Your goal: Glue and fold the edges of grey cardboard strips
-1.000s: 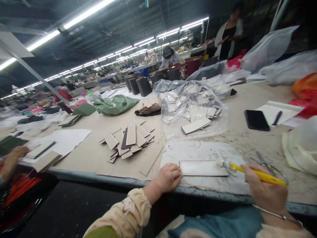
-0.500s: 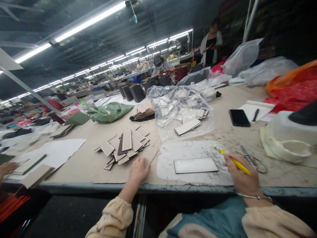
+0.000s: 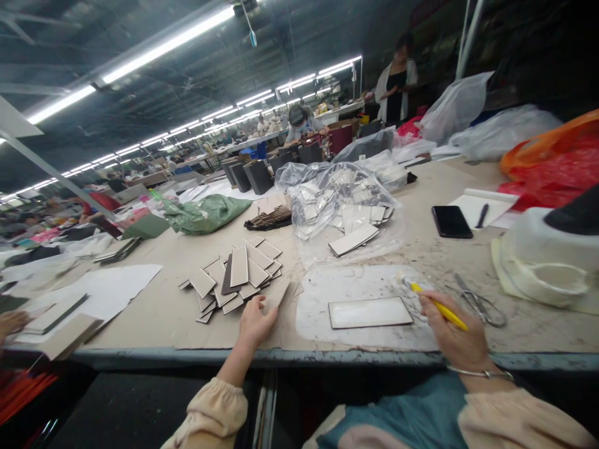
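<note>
My left hand (image 3: 255, 323) is closed on the end of a small beige rectangular panel (image 3: 279, 294), which is tilted with its face showing. Just beyond that hand lies a loose pile of similar dark-edged panels (image 3: 241, 267). My right hand (image 3: 456, 330) grips a yellow-handled brush (image 3: 447, 313), its bristles pointing left over the stained white sheet (image 3: 313, 330). Flat on this sheet rests a white-faced rectangular panel (image 3: 369, 313) with a dark edge, between my two hands and touched by neither.
Scissors (image 3: 482, 305) lie right of the brush, near a white plastic container (image 3: 538, 268). Farther back are a phone (image 3: 452, 222), a pen (image 3: 482, 216) and a clear bag (image 3: 322, 193) of panels. At far left a co-worker's hand (image 3: 13, 322) is beside stacked boards.
My left hand has shifted slightly left and turned, so the panel it holds, earlier seen edge-on, now shows its face. The right hand with the brush has moved slightly left.
</note>
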A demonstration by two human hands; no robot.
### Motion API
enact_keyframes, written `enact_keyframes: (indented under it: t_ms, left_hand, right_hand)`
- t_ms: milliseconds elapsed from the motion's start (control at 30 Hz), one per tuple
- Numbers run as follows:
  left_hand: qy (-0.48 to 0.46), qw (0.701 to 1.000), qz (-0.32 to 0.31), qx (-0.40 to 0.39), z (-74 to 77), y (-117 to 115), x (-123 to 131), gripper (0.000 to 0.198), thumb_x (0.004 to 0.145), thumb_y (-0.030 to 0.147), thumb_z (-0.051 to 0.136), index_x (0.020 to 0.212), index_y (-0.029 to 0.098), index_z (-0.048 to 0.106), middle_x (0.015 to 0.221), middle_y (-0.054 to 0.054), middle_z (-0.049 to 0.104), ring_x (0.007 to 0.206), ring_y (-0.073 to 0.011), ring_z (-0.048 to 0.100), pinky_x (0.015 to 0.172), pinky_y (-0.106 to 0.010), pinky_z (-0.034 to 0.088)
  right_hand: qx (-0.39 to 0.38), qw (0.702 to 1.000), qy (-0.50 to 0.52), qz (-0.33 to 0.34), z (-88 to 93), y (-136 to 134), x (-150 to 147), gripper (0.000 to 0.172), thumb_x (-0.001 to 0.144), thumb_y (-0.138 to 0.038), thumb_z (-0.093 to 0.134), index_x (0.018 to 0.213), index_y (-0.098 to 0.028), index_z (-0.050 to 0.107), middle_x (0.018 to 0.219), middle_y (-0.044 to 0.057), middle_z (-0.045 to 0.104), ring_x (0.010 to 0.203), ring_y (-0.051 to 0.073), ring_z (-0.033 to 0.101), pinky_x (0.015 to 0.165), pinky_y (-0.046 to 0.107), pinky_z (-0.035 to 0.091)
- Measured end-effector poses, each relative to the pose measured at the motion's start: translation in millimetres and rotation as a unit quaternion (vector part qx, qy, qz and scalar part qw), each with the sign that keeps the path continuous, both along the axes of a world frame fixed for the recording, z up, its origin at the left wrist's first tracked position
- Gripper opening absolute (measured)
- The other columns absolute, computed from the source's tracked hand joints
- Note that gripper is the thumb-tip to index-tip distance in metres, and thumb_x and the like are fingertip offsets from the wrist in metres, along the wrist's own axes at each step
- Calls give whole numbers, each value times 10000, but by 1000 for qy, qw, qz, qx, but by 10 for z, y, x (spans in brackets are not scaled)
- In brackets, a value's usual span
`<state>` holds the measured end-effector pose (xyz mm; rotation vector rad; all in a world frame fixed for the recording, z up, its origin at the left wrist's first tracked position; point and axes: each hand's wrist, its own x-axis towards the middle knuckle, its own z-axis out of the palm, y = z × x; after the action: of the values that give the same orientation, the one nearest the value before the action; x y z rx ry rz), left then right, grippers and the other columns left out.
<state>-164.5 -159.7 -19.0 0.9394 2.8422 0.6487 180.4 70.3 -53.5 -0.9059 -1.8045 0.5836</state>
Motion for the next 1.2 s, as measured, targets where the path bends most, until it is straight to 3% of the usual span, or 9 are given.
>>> enact_keyframes:
  t_ms: [167,267,467,600,700,833,933,1067,1200]
  left_hand:
    - [-58,988,-31,137,-68,-34,17,512,743,463,577,1126,131,503,917,-64,575,737,-170,591,741,-331,494]
    - [-35,973,-100,204,-54,-16,113,469,759,424,595,1118,133,516,981,-93,588,797,-182,608,763,-349,508]
    - [60,913,-339,218,132,227,599,478,780,257,609,1222,168,452,1148,-134,538,1070,-245,535,918,-411,473]
    - [55,870,-447,202,142,513,930,541,783,225,601,1280,160,398,1197,-148,514,1133,-252,494,967,-416,447]
    - [38,845,-500,187,118,719,1111,538,794,223,589,1287,146,389,1197,-152,516,1120,-238,502,962,-395,455]
    - [35,825,-533,188,125,895,1201,571,799,269,604,1308,138,380,1218,-161,519,1138,-241,499,967,-393,457]
    - [63,835,-500,220,101,898,1099,617,782,291,643,1323,146,384,1261,-166,502,1181,-259,474,993,-421,435]
    - [78,870,-413,257,-62,751,834,338,829,169,564,1166,186,543,1089,-111,593,1034,-208,560,894,-376,492]
    - [57,859,-461,216,-273,602,676,236,844,122,518,1043,202,619,975,-87,624,905,-179,587,795,-344,518]
  right_hand:
    - [28,999,4,16,-11,-6,-2,204,843,-367,573,973,-227,646,920,51,692,753,197,671,745,329,534]
    - [5,999,4,42,-21,-19,-22,208,849,-345,573,1014,-237,638,852,32,691,668,171,659,671,308,546]
    - [-110,982,70,136,38,-148,-152,184,863,-309,559,1023,-240,619,844,14,672,608,129,641,583,269,560]
    - [-172,963,96,182,97,-204,-207,130,824,-312,610,928,-238,585,886,19,666,666,141,649,610,273,562]
    - [-195,958,117,172,123,-207,-195,184,775,-318,663,883,-246,533,877,9,664,607,128,625,571,260,544]
    - [-188,972,71,119,155,-195,-160,177,749,-337,684,780,-239,540,665,-29,598,547,129,597,498,234,507]
    - [-214,970,67,91,159,-174,-138,179,755,-369,671,764,-237,551,628,-37,589,529,140,618,476,233,506]
    - [-240,968,70,26,138,-132,-113,223,736,-415,678,774,-238,549,601,-43,601,502,158,635,443,236,507]
    - [-239,969,67,-3,119,-107,-112,261,717,-448,684,778,-236,543,600,-40,612,494,168,637,429,241,509]
